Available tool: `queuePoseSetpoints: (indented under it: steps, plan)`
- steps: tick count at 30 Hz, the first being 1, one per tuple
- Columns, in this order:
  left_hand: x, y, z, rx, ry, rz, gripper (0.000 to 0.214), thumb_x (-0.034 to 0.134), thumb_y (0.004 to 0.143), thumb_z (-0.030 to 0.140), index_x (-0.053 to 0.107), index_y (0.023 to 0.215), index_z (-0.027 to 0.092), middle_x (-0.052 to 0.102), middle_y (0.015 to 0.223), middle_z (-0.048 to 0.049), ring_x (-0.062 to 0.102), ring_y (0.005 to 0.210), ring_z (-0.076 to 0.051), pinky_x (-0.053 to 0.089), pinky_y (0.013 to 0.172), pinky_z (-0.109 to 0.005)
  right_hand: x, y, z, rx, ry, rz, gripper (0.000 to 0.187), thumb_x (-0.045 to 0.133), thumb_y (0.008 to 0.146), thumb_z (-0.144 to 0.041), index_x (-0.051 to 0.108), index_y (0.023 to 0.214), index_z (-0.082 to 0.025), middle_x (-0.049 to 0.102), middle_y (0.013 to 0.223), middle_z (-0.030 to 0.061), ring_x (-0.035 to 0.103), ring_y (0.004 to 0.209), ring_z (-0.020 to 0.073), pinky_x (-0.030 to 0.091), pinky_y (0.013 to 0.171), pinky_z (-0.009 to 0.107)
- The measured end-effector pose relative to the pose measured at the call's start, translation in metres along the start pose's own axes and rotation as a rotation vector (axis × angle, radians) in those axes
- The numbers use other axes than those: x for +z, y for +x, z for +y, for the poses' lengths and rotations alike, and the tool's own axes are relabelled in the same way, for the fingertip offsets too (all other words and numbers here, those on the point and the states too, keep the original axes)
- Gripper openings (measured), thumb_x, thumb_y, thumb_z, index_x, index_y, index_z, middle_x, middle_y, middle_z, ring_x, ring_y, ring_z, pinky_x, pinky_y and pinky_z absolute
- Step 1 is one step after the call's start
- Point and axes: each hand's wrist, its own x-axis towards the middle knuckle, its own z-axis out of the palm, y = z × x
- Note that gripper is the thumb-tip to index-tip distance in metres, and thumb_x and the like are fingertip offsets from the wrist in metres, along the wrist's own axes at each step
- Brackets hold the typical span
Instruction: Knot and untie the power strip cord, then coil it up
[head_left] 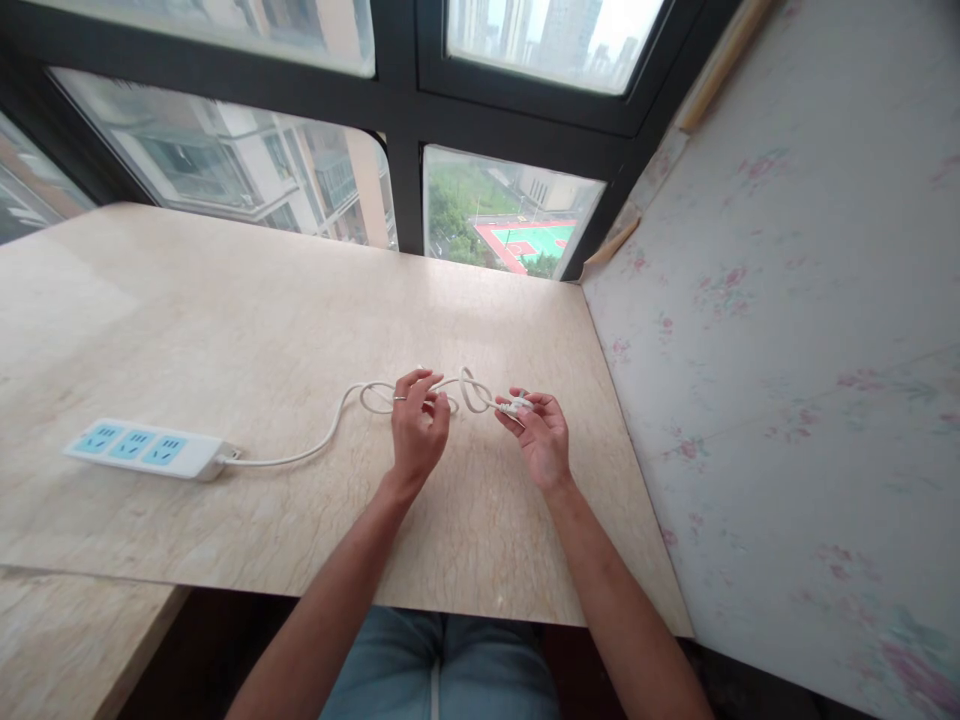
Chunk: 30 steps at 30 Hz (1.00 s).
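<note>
A white power strip (146, 450) with blue socket faces lies at the left of the counter. From its right end a white cord (292, 460) runs across to loose loops between my hands. My left hand (420, 425), with a ring on one finger, is bent around the looped part of the cord, its fingers partly hiding it. Between the thumb and fingers of my right hand (544, 435) is the white plug (516, 404) at the cord's end. One loop of cord stands up off the counter just left of the plug.
The marbled beige counter (247, 330) reaches back to a dark-framed window (409, 190). Along the right side stands a wall (780, 350) with flowered paper, peeling near the window. The counter's front edge is just ahead of my legs (442, 665).
</note>
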Motion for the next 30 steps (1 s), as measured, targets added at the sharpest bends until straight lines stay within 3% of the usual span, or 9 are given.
queuePoseSetpoints:
  steps: [2, 4, 7, 10, 14, 17, 20, 26, 30]
  plan:
    - [-0.002, 0.001, -0.001, 0.118, 0.163, 0.050, 0.026, 0.052, 0.091, 0.026, 0.066, 0.110, 0.017, 0.062, 0.121, -0.0146, 0.061, 0.105, -0.023, 0.049, 0.087, -0.039, 0.000, -0.002, -0.003, -0.039, -0.025, -0.037, 0.021, 0.073, 0.076, -0.019, 0.057, 0.089, -0.022, 0.064, 0.110, 0.0018, 0.071, 0.098, 0.0227, 0.058, 0.088, 0.043]
    - [-0.003, 0.003, -0.002, 0.209, 0.304, 0.043, 0.026, 0.051, 0.091, 0.025, 0.066, 0.112, 0.019, 0.066, 0.120, -0.0125, 0.056, 0.119, -0.027, 0.035, 0.104, -0.047, 0.000, -0.004, -0.007, -0.072, -0.049, -0.082, 0.021, 0.073, 0.077, -0.019, 0.056, 0.089, -0.023, 0.064, 0.112, 0.0019, 0.071, 0.098, 0.0225, 0.059, 0.087, 0.043]
    - [-0.003, 0.008, -0.005, 0.263, 0.388, -0.105, 0.028, 0.048, 0.094, 0.026, 0.066, 0.115, 0.021, 0.070, 0.116, -0.0103, 0.053, 0.126, -0.027, 0.020, 0.111, -0.049, -0.002, -0.005, -0.014, -0.096, -0.060, -0.140, 0.026, 0.074, 0.077, -0.019, 0.055, 0.094, -0.024, 0.065, 0.111, 0.0015, 0.072, 0.095, 0.0223, 0.060, 0.083, 0.043]
    - [-0.005, 0.013, -0.011, 0.267, 0.382, -0.267, 0.026, 0.048, 0.095, 0.029, 0.071, 0.106, 0.021, 0.075, 0.096, -0.0091, 0.066, 0.103, -0.024, 0.033, 0.102, -0.043, -0.003, -0.005, -0.020, -0.100, -0.056, -0.163, 0.038, 0.076, 0.075, -0.020, 0.055, 0.106, -0.027, 0.067, 0.110, 0.0016, 0.072, 0.094, 0.0235, 0.060, 0.081, 0.044]
    - [-0.012, 0.019, -0.015, 0.128, 0.289, -0.265, 0.022, 0.059, 0.089, 0.035, 0.077, 0.090, 0.022, 0.074, 0.075, -0.0067, 0.065, 0.067, -0.020, 0.044, 0.070, -0.032, -0.001, -0.005, -0.020, -0.101, -0.079, -0.141, 0.045, 0.075, 0.077, -0.022, 0.055, 0.117, -0.029, 0.067, 0.119, 0.0044, 0.068, 0.106, 0.0256, 0.057, 0.090, 0.049]
    - [-0.020, 0.022, -0.010, -0.092, 0.055, -0.254, 0.023, 0.065, 0.083, 0.041, 0.078, 0.085, 0.021, 0.073, 0.069, -0.0041, 0.063, 0.062, -0.018, 0.044, 0.060, -0.028, 0.003, -0.007, -0.012, -0.103, -0.144, -0.133, 0.034, 0.074, 0.078, -0.024, 0.060, 0.108, -0.026, 0.066, 0.123, 0.0058, 0.064, 0.115, 0.0256, 0.053, 0.097, 0.050]
    - [-0.025, 0.024, -0.002, -0.242, -0.217, -0.316, 0.031, 0.066, 0.082, 0.045, 0.077, 0.078, 0.017, 0.070, 0.065, -0.0035, 0.063, 0.063, -0.017, 0.045, 0.058, -0.025, 0.008, -0.009, -0.001, -0.131, -0.237, -0.140, 0.025, 0.075, 0.077, -0.024, 0.059, 0.097, -0.024, 0.068, 0.121, 0.0061, 0.063, 0.117, 0.0236, 0.050, 0.102, 0.049]
    - [-0.023, 0.022, 0.006, -0.209, -0.274, -0.413, 0.035, 0.061, 0.086, 0.046, 0.075, 0.077, 0.016, 0.066, 0.067, -0.0021, 0.056, 0.062, -0.013, 0.040, 0.056, -0.023, 0.011, -0.014, 0.014, -0.160, -0.330, -0.160, 0.023, 0.077, 0.075, -0.021, 0.056, 0.084, -0.022, 0.061, 0.133, 0.0085, 0.065, 0.114, 0.0234, 0.056, 0.094, 0.040]
    - [-0.020, 0.017, 0.004, -0.138, -0.282, -0.475, 0.032, 0.058, 0.088, 0.044, 0.076, 0.085, 0.017, 0.063, 0.068, -0.0013, 0.053, 0.063, -0.013, 0.039, 0.058, -0.023, 0.012, -0.013, 0.015, -0.129, -0.314, -0.092, 0.030, 0.080, 0.071, -0.021, 0.055, 0.088, -0.022, 0.060, 0.133, 0.0082, 0.072, 0.096, 0.0193, 0.060, 0.080, 0.033]
